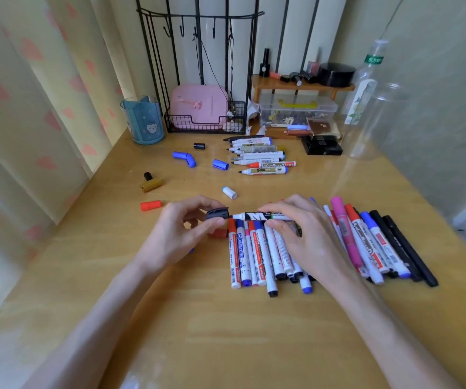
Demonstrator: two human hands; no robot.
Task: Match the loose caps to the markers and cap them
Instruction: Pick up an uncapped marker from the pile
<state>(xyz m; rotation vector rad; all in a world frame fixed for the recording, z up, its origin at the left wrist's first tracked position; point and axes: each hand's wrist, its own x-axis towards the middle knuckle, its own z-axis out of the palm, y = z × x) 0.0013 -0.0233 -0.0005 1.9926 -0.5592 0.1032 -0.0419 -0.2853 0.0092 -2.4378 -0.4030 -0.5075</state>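
My left hand (178,231) is pinching a black ribbed plastic cap (217,213), aligning it with the white marker (257,216) my right hand (299,237) is gripping

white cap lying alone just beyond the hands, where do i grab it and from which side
Pinch the white cap across its middle, coming straight down from above. It lies on its side on the table, a short cylinder with both long sides exposed and nothing close beside it.
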